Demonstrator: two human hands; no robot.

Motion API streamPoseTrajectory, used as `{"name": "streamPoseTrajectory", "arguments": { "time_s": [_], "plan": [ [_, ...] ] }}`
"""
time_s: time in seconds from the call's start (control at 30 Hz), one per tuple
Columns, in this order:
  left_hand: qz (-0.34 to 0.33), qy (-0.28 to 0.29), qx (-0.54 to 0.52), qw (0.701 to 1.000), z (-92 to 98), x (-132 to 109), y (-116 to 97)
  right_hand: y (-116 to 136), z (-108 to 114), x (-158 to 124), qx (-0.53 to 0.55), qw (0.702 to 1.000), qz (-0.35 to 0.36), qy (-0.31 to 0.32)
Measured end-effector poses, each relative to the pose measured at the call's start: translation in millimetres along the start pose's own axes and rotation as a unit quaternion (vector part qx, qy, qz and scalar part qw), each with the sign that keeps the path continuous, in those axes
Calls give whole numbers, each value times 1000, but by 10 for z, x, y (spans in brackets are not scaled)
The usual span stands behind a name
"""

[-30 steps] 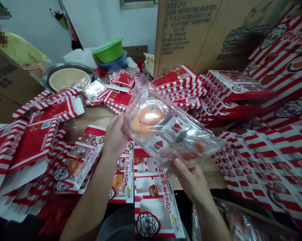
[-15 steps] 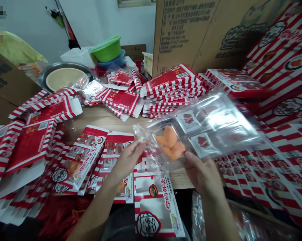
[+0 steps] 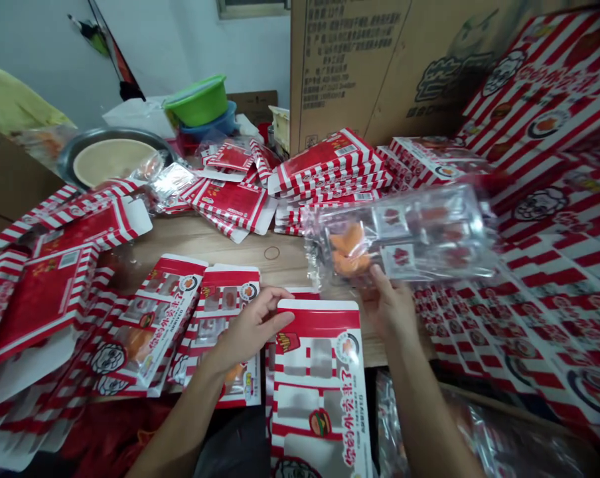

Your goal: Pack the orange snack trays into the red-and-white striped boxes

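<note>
My right hand (image 3: 393,309) grips the lower edge of a clear plastic food pack (image 3: 424,236), thumb on top. Through the film show orange pieces (image 3: 350,251) at its left end and small white printed sachets (image 3: 398,259) beside them. Closed at the top left corner of a flat red-and-white carton (image 3: 316,372), my left hand (image 3: 254,328) pinches its edge between thumb and fingers. That carton has cut-out windows and a burger print, and its lower end runs out of view. Left of it lie two filled cartons (image 3: 163,315) with orange pieces behind their windows.
Stacked red cartons (image 3: 330,162) stand at the back, more (image 3: 46,292) at the left. A big cardboard box (image 3: 350,73) rises behind. Many striped cartons (image 3: 484,318) fill the right side. A green basin (image 3: 198,103) and a metal bowl (image 3: 66,156) sit far back.
My left hand has left the pack's crinkled film end and taken hold of the carton's top edge, with the carton now higher. The pack has swung level in my right hand.
</note>
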State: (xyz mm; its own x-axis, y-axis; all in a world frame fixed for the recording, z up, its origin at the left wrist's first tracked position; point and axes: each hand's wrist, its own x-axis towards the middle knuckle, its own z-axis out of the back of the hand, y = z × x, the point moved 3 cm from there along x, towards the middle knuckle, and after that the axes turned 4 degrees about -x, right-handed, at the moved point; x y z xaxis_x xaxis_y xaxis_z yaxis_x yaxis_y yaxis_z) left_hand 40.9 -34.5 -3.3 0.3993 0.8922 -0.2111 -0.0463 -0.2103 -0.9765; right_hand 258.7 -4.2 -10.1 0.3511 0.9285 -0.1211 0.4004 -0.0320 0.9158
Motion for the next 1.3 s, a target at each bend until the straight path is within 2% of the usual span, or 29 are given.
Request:
{"name": "streamPoseTrajectory", "arguments": {
  "time_s": [0.1, 0.17, 0.3, 0.37, 0.43, 0.53, 0.6, 0.7, 0.77, 0.83, 0.93, 1.0, 1.1, 1.17, 1.23, 1.3],
  "plan": [
    [0, -4, -60, 998, -21, -32, -20, -20, -58, -51, -5, 994, -92, 53],
    [-9, -45, -66, 997, 3, -44, 12, -4, -44, -89, -33, 986, -127, 106],
    [-57, -143, -87, 984, 30, -65, 74, 73, 70, -106, -98, 968, -130, 192],
    [-66, -169, -80, 980, 17, -69, 87, 97, 136, -102, -118, 957, -142, 225],
    [-61, -166, -34, 984, 1, -65, 79, 111, 186, -101, -134, 944, -159, 257],
    [-54, -102, 39, 993, -9, -43, 29, 160, 198, -77, -156, 934, -136, 290],
    [-51, -39, 67, 996, -18, -22, -20, 240, 155, -14, -145, 946, -88, 276],
    [-55, 42, 101, 992, -59, 8, -118, 468, 99, 157, -109, 983, 68, 134],
    [-60, 77, 115, 989, -100, 12, -193, 624, 76, 243, -127, 976, 170, 52],
    [-75, 95, 121, 985, -136, -4, -268, 715, 55, 299, -178, 961, 207, 43],
    [-107, 107, 122, 981, -181, -49, -313, 763, 68, 335, -231, 949, 197, 82],
    [-125, 82, 100, 984, -203, -71, -257, 799, 116, 337, -240, 944, 211, 78],
    [-136, -58, 30, 989, -199, -84, -49, 885, 220, 334, -256, 928, 271, 22],
    [-116, -144, -5, 983, -199, -93, 114, 907, 264, 341, -283, 915, 284, 33],
    [-92, -158, -10, 983, -216, -92, 212, 873, 282, 358, -313, 911, 255, 85],
    [-80, -127, -1, 989, -222, -82, 207, 812, 292, 375, -316, 918, 207, 123]
  ]
}}
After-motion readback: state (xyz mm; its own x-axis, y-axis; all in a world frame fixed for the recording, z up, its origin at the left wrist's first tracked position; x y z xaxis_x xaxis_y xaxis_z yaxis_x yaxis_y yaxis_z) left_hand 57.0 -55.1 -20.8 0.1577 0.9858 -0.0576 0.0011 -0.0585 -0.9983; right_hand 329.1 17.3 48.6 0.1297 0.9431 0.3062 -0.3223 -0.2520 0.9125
